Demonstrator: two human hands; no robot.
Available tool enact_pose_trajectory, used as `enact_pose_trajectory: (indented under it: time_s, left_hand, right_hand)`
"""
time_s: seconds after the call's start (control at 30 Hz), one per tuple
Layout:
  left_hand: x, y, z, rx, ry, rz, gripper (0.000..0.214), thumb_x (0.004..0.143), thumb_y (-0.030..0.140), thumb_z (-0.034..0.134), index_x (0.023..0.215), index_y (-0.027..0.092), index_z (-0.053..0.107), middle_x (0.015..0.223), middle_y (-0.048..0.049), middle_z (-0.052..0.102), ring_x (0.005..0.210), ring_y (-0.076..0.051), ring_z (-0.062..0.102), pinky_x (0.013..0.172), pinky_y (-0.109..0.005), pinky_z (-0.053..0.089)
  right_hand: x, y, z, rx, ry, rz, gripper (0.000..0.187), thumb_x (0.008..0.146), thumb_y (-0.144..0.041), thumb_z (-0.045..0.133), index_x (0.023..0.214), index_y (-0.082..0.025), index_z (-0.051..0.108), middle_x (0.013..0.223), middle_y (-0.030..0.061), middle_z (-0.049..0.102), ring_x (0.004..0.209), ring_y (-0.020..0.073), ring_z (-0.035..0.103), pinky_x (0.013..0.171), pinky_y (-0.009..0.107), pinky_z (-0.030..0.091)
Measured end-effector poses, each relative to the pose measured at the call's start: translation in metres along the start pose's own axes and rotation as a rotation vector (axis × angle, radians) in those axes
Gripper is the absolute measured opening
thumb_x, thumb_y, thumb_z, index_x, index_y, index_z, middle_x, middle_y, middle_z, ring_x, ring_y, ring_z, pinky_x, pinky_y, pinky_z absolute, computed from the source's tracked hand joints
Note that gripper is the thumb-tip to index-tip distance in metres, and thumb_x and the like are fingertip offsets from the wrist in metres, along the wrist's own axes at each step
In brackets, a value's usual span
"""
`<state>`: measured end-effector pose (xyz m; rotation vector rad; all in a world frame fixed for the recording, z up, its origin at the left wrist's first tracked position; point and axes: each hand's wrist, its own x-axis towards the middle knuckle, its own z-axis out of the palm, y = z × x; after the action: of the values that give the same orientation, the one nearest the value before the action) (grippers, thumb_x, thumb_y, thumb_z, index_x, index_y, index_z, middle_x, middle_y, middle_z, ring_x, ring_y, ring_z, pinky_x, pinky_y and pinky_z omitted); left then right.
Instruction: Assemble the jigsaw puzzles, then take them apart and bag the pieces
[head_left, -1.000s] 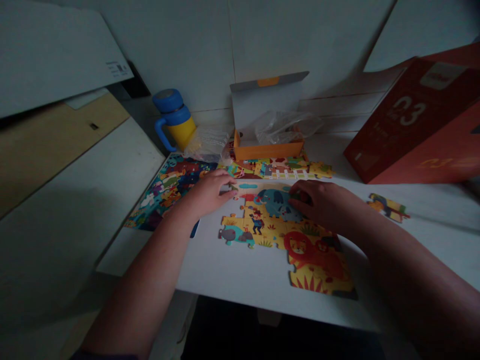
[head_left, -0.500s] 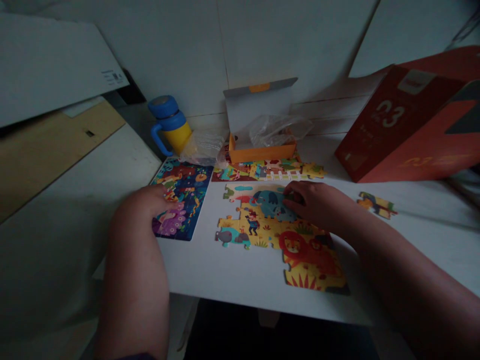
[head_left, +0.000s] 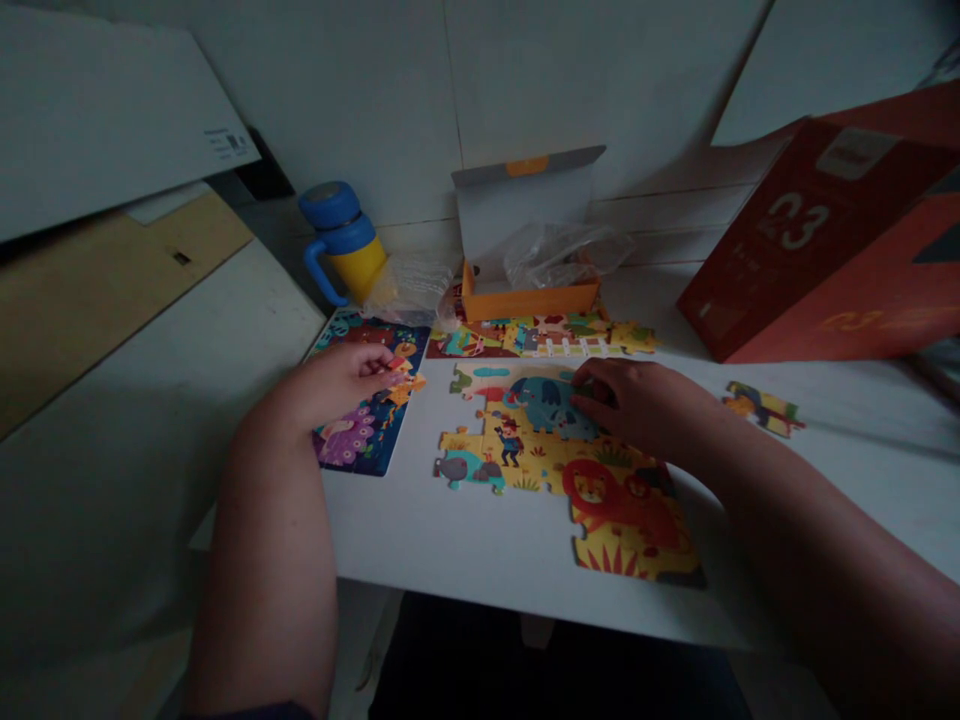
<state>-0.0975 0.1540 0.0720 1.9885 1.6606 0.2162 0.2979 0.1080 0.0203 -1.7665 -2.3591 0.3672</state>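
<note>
Head view, the only one we have.

Left grip [head_left: 337, 390]: thumb and fingertips look pinched on a small orange puzzle piece [head_left: 403, 388]. We've got it by its left side, with the right side poking out bare. It's over the right edge of the dark blue puzzle [head_left: 349, 437], left on the tabletop [head_left: 450, 550]; can't tell if the two touch.

Right grip [head_left: 626, 395]: fingers curled, tips at the right end of the printed elephant [head_left: 541, 402] on the yellow animal puzzle [head_left: 536, 455], mid-tabletop. Can't tell if we're pinching anything there; the hand hides it.

Handling, our read: pressed card, so light and stiff, printed face maybe a bit slick. Tabs are the weak spot; bent, they'd likely crease. Best hold is thumb and index on two opposite edges, clear of the tabs. The yellow animal puzzle has a stepped left edge; lifted by one corner, its joints would probably part, so better we press flat and slide.

Separate puzzle section [head_left: 763, 408] lies right, well apart. Orange box [head_left: 532, 302] sits far side, lid up.
</note>
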Motion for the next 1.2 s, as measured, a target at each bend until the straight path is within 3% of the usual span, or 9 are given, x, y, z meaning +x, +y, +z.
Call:
enact_pose_trajectory:
  time_s: [0.17, 0.33, 0.53, 0.7, 1.0, 1.2]
  left_hand:
    - [0.001, 0.025, 0.019, -0.136, -0.104, 0.192, 0.029, 0.092, 0.052, 0.067, 0.102, 0.025, 0.072, 0.097, -0.0019, 0.076, 0.092, -0.023, 0.072, 0.081, -0.034, 0.056]
    - [0.008, 0.031, 0.040, -0.269, -0.140, 0.236, 0.029, 0.092, 0.041, 0.069, 0.118, 0.028, 0.067, 0.091, -0.0012, 0.072, 0.085, -0.021, 0.071, 0.072, -0.032, 0.055]
    - [0.014, 0.037, 0.050, -0.323, -0.170, 0.328, 0.013, 0.093, 0.034, 0.071, 0.102, 0.024, 0.069, 0.092, -0.0021, 0.073, 0.085, -0.019, 0.070, 0.074, -0.033, 0.055]
    - [0.014, 0.045, 0.052, -0.285, -0.188, 0.328, 0.010, 0.092, 0.031, 0.072, 0.100, 0.025, 0.070, 0.090, -0.0012, 0.073, 0.083, -0.019, 0.070, 0.074, -0.033, 0.054]
    - [0.023, 0.032, 0.067, -0.249, -0.121, 0.397, 0.012, 0.094, 0.031, 0.072, 0.105, 0.025, 0.072, 0.098, -0.0023, 0.073, 0.090, -0.020, 0.068, 0.079, -0.033, 0.054]
    - [0.025, 0.027, 0.065, -0.228, -0.103, 0.416, 0.013, 0.095, 0.028, 0.073, 0.107, 0.023, 0.072, 0.099, -0.0023, 0.073, 0.090, -0.018, 0.067, 0.079, -0.031, 0.053]
  right_hand:
    - [0.000, 0.001, 0.000, -0.005, 0.003, -0.006, 0.030, 0.098, -0.043, 0.060, 0.116, -0.023, 0.072, 0.087, 0.0054, 0.076, 0.069, 0.0207, 0.065, 0.061, 0.031, 0.040]
    - [0.000, 0.001, 0.000, -0.005, 0.006, -0.014, 0.030, 0.097, -0.043, 0.061, 0.117, -0.023, 0.073, 0.088, 0.0058, 0.077, 0.069, 0.0202, 0.065, 0.061, 0.030, 0.040]
    - [0.000, 0.001, 0.000, -0.016, 0.005, -0.002, 0.030, 0.097, -0.044, 0.062, 0.115, -0.024, 0.073, 0.086, 0.0051, 0.076, 0.069, 0.0211, 0.065, 0.060, 0.032, 0.039]
    - [0.000, 0.000, -0.001, -0.013, -0.021, -0.001, 0.032, 0.098, -0.044, 0.060, 0.118, -0.023, 0.073, 0.088, 0.0049, 0.076, 0.071, 0.0210, 0.065, 0.061, 0.032, 0.040]
    - [-0.001, 0.000, -0.001, -0.011, -0.012, 0.003, 0.031, 0.097, -0.043, 0.062, 0.118, -0.024, 0.073, 0.086, 0.0047, 0.076, 0.069, 0.0203, 0.064, 0.060, 0.031, 0.038]
    - [0.000, -0.001, -0.002, -0.017, -0.018, 0.003, 0.032, 0.097, -0.044, 0.061, 0.119, -0.024, 0.073, 0.087, 0.0045, 0.076, 0.069, 0.0200, 0.064, 0.060, 0.031, 0.038]
